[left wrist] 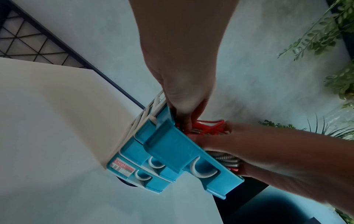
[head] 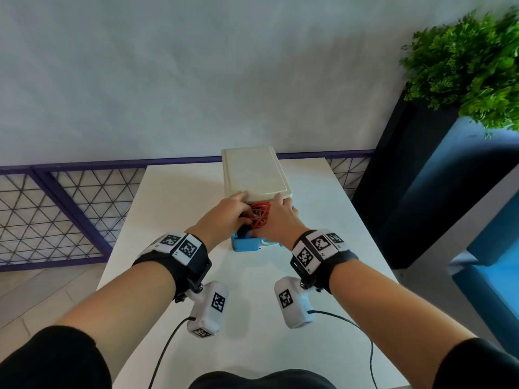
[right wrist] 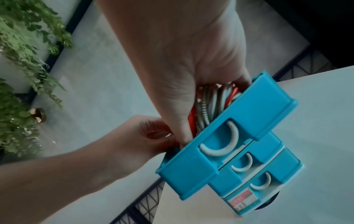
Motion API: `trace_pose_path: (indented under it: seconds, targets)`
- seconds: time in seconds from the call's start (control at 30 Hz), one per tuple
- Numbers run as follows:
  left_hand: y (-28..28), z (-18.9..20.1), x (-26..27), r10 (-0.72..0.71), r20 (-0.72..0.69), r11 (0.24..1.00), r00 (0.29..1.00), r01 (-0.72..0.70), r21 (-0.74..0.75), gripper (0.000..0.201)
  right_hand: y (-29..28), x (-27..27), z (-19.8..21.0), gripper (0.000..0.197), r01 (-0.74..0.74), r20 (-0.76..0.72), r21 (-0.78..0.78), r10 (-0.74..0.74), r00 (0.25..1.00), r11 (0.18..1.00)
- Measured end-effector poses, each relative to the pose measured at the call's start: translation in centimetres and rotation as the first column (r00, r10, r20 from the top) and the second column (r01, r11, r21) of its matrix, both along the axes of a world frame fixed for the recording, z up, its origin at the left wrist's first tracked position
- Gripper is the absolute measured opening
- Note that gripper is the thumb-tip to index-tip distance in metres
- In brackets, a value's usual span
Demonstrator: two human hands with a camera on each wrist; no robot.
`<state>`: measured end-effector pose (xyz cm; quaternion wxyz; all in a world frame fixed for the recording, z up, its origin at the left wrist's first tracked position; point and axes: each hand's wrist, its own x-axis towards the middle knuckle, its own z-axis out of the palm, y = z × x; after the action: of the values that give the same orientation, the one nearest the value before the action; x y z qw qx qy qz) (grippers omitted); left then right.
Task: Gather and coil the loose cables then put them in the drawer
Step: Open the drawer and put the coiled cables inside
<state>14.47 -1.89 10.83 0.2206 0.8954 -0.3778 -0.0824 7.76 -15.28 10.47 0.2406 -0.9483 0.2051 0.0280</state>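
A small drawer unit (head: 254, 172) with a cream top stands on the white table (head: 174, 209). Its blue top drawer (head: 245, 244) is pulled out toward me. Coiled red cable (head: 259, 216) and coiled silver braided cable (right wrist: 214, 103) lie in the drawer. My left hand (head: 243, 214) reaches in from the left, fingers curled on the red cable (left wrist: 208, 125), with the index finger lying on the unit's top edge. My right hand (head: 273, 217) comes from the right, fingers curled over the cable bundle (right wrist: 193, 119) inside the drawer (right wrist: 229, 136). The hands hide much of the coils.
Two lower blue drawers (left wrist: 151, 171) are shut. A purple mesh railing (head: 64, 209) runs behind the table. A dark planter with green foliage (head: 471, 63) stands at the right, and a blue seat (head: 494, 248) lies beside the table's right edge.
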Motion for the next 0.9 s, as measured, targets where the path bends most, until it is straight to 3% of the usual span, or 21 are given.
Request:
trace_pose_path:
  seconds: [0.1, 0.17, 0.33, 0.43, 0.63, 0.8, 0.9]
  targets:
    - [-0.2, -0.4, 0.0, 0.013, 0.028, 1.000, 1.000, -0.013, -0.004, 0.021, -1.0, -1.7, 0.3, 0.080, -0.117, 0.149, 0.160, 0.094, 0.984, 0.980]
    - [-0.3, -0.5, 0.0, 0.011, 0.069, 1.000, 0.998, -0.013, 0.026, 0.028, -1.7, -2.5, -0.1, 0.068, -0.250, 0.209, 0.148, 0.217, 0.954, 0.957]
    - [-0.6, -0.2, -0.2, -0.005, 0.138, 0.992, 0.990, -0.013, 0.128, 0.030, -2.4, -3.9, -0.2, 0.057, -0.427, 0.178, -0.075, 0.433, 0.883, 0.901]
    - [-0.6, -0.2, -0.2, 0.000, 0.135, 0.983, 0.991, -0.025, 0.182, 0.025, -2.3, -3.8, -0.5, 0.043, -0.525, 0.080, -0.315, 0.573, 0.815, 0.791]
    - [-0.7, -0.3, 0.0, -0.021, 0.119, 0.976, 0.993, -0.005, 0.217, 0.023, -3.0, -2.8, -0.8, 0.041, -0.566, -0.121, -0.534, 0.606, 0.786, 0.628]
    - [-0.1, 0.3, 0.2, -0.067, 0.036, 0.975, 0.997, 0.058, 0.213, 0.021, -2.4, -1.2, -1.8, 0.051, -0.491, -0.126, -0.473, 0.495, 0.860, 0.732]
    - [0.3, 0.8, -0.4, -0.065, 0.006, 0.987, 0.998, 0.063, 0.148, 0.022, -2.2, -0.6, -2.0, 0.052, -0.473, -0.170, -0.464, 0.448, 0.877, 0.749]
